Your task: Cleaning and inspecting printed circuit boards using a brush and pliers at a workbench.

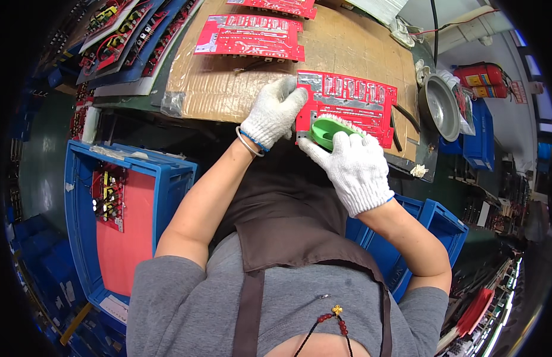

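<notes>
A red circuit board (368, 95) with silvery solder tracks lies at the near edge of the cardboard-covered bench, its soldered side up. My left hand (276, 111), in a white knit glove, is closed on the board's left edge. In my gloved right hand (354, 166) is a green scrubbing brush (327, 132) with white bristles, held over the board's lower part. The bristles seem to rest on the board; the palm hides part of the brush. Another red circuit board (252, 37) lies farther back on the cardboard, and one more shows only partly at the top edge.
Brown cardboard (195, 86) covers the bench. A metal bowl (440, 107) stands at the bench's right side, near a black strip (406, 119). To my left is a blue crate (74, 178) with a populated board inside. Stacked boards (124, 41) fill the back left; fire extinguishers (481, 77) stand back right.
</notes>
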### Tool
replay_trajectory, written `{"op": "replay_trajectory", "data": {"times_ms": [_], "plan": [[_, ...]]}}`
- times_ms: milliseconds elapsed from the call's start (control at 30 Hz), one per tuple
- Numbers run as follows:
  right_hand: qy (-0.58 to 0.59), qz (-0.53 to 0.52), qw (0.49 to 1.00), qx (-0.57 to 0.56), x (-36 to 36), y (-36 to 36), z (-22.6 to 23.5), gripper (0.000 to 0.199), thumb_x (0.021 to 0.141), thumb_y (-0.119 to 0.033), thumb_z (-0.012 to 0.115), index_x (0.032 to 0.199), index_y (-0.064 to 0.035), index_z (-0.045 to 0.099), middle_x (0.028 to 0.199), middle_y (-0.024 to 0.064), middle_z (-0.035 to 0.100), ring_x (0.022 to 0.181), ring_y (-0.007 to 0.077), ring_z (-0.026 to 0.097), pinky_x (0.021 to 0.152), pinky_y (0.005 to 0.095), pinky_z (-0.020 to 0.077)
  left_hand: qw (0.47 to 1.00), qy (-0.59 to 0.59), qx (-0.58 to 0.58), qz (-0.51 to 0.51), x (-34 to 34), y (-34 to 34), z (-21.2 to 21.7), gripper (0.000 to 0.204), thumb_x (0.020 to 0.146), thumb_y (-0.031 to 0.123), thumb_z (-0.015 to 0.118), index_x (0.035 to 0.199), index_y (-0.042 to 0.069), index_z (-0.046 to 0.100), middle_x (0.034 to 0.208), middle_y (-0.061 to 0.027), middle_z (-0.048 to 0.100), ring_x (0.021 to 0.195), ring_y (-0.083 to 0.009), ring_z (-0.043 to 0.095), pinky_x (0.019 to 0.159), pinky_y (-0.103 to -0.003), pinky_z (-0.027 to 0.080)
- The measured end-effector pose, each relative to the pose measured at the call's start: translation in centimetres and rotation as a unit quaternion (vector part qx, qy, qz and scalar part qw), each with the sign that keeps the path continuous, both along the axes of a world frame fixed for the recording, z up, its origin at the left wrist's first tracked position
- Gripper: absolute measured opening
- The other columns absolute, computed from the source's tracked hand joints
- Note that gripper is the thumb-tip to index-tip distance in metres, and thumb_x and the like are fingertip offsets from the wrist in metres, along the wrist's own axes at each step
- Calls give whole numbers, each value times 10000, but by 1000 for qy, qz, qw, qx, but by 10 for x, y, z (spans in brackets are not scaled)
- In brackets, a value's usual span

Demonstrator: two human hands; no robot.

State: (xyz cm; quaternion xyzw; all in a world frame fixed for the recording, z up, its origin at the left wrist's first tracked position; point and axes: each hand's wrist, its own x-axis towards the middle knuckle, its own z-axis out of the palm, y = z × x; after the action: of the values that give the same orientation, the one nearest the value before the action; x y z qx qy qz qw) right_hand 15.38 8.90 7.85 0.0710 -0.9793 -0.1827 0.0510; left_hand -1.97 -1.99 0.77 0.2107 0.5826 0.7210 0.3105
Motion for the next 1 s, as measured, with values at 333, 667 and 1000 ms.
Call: {"op": "replay_trajectory", "data": {"times_ms": [333, 667, 1000], "plan": [[-1, 17, 1000, 0, 1, 4, 7, 511, 953, -172, 571, 1418, -382, 600, 885, 54, 504, 822, 232, 561, 792, 398, 463, 1000, -9, -8, 0, 1, -1, 0, 396, 1023, 224, 610, 1292, -66, 606, 857, -80, 712, 498, -80, 597, 369, -215, 444], [-2, -86, 948, -306, 8, 40, 21, 582, 914, 4, 587, 1451, -218, 564, 1164, 158, 703, 952, 357, 711, 837, 416, 577, 999, -14, -39, -14, 1, -7, 4, 292, 1010, 158, 601, 1198, -62, 640, 917, -82, 707, 597, -87, 619, 461, -251, 490], [107, -139, 929, -326, 7, -24, -33, 417, 875, -106, 723, 1277, -198, 663, 916, 123, 695, 764, 330, 700, 659, 442, 572, 999, 10, 26, 30, 3, 2, -17, 397, 1028, 250, 618, 1288, -49, 611, 795, -55, 686, 468, -64, 558, 362, -215, 421]]}}
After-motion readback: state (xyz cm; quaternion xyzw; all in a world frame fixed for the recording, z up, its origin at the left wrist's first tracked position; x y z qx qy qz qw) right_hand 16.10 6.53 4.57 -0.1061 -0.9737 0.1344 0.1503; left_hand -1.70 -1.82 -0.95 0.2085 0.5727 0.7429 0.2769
